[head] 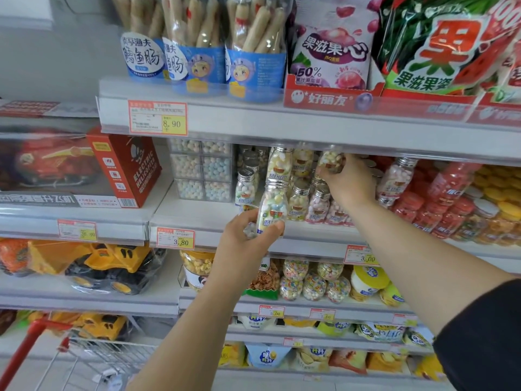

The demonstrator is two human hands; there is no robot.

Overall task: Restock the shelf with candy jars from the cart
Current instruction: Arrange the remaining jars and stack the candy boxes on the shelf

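My left hand (248, 235) grips a small clear candy jar (273, 204) with a silver cap, held upright in front of the middle shelf (197, 218). My right hand (348, 182) reaches further into that shelf and holds a second candy jar (331, 160) high up, just under the shelf above. Between and behind my hands stands a group of similar silver-capped candy jars (298, 198) filled with pastel sweets. The cart (93, 354), wire with a red handle, shows at the bottom left.
Clear boxes of candy balls (201, 170) stand left of the jars; red and yellow jars (451, 198) crowd the right. The upper shelf edge (282, 128) hangs low over my right hand. Toy boxes (84, 167) fill the left bay.
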